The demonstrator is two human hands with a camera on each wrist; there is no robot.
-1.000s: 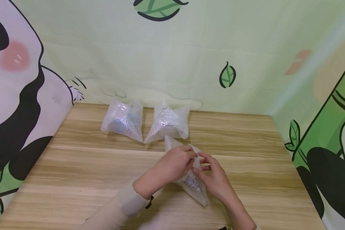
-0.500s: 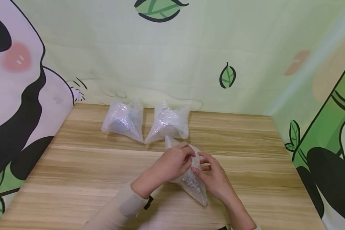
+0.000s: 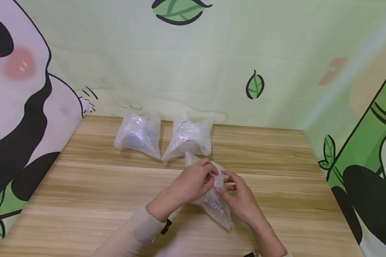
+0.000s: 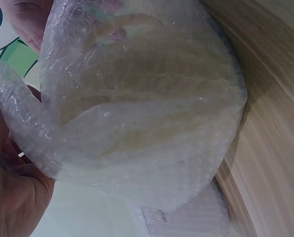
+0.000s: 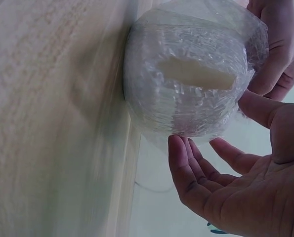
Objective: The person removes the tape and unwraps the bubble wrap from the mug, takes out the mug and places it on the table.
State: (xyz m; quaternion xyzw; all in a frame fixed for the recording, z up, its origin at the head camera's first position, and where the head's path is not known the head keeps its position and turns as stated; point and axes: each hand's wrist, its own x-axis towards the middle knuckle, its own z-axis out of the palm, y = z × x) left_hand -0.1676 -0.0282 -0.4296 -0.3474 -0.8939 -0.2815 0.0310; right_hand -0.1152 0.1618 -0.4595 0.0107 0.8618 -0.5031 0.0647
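Note:
A bubble-wrapped package (image 3: 213, 203) stands on the table between both hands, its wrap clear and shiny. My left hand (image 3: 194, 180) pinches the wrap's upper edge with curled fingers; the left wrist view shows a folded flap (image 4: 25, 121) at those fingers. On the other side, my right hand (image 3: 242, 200) holds the package with thumb and curved fingertips against the wrap. In the right wrist view the package (image 5: 186, 89) looks rounded, with a pale, smooth strip showing at its end. The wrap blurs what is inside, though the left wrist view shows pinkish and green patches.
Two more bubble-wrapped packages stand behind, one bluish inside (image 3: 138, 135) on the left and one whitish (image 3: 189, 137) just beyond the held one. The wooden table (image 3: 93, 189) ends at a printed cloth backdrop (image 3: 193, 71) with panda and leaf drawings.
My left hand has shifted slightly back to the left along the wrap's edge. The right hand and the packages stay in place.

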